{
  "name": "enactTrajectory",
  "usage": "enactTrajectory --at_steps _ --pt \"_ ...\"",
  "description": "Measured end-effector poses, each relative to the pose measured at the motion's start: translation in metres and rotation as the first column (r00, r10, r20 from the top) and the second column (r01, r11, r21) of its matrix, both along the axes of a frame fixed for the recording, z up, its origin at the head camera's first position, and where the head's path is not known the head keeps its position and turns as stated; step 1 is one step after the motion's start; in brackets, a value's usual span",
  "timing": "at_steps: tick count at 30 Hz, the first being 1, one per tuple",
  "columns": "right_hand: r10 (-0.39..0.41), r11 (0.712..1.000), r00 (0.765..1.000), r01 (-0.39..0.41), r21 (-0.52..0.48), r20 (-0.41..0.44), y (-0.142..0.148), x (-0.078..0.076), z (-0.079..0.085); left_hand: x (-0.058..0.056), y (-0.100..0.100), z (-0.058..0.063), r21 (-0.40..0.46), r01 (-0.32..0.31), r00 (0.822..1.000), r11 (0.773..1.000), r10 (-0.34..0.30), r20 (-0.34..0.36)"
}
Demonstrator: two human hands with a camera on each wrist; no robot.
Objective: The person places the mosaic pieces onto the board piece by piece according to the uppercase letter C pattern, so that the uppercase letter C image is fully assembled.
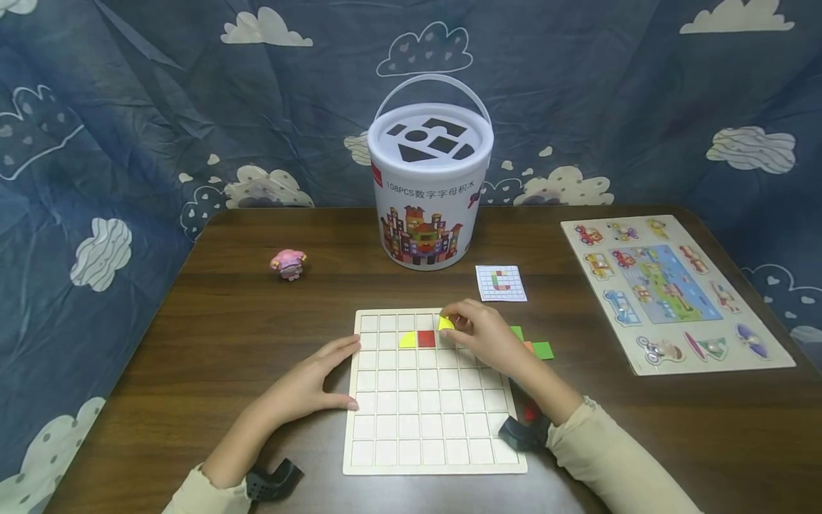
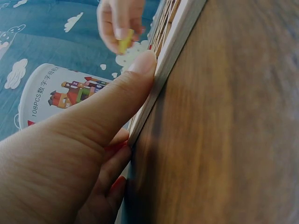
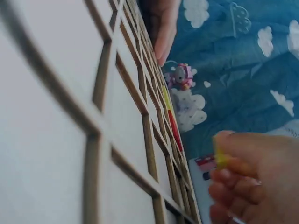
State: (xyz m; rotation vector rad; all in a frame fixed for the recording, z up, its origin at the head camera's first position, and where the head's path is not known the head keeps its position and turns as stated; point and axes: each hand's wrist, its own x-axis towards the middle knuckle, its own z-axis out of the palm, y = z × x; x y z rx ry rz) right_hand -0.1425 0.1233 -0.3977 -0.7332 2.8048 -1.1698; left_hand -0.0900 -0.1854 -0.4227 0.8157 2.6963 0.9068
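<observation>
A pale wooden grid board (image 1: 411, 428) lies on the table. In its second row sit a yellow rounded tile (image 1: 407, 340) and a red square tile (image 1: 427, 339), side by side. My right hand (image 1: 481, 332) pinches another yellow tile (image 1: 445, 323) between thumb and fingers, over the board's upper right part; the right wrist view shows this yellow tile (image 3: 219, 151) held above the grid. My left hand (image 1: 308, 385) rests against the board's left edge, thumb and fingers spread along it; in the left wrist view the thumb (image 2: 126, 88) touches the rim.
Green tiles (image 1: 542, 350) and a red piece (image 1: 530, 412) lie right of the board, partly behind my right arm. A pattern card (image 1: 501, 284), a white bucket (image 1: 429, 193) and a small pink toy (image 1: 289, 263) stand or lie beyond it. A picture puzzle (image 1: 661, 350) lies at right.
</observation>
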Motion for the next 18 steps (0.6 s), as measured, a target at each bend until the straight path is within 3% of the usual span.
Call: enactTrajectory --at_steps 8,18 --pt "0.034 0.994 0.999 -0.037 0.106 0.032 0.0009 -0.0013 -0.0123 0.0005 0.0 -0.0001 0.012 0.001 1.0 1.0 -0.001 -0.012" --pt "0.081 0.991 0.997 -0.083 0.109 0.017 0.0021 0.0 -0.0117 0.0004 -0.0005 -0.0001 0.005 0.006 1.0 1.0 -0.006 -0.012"
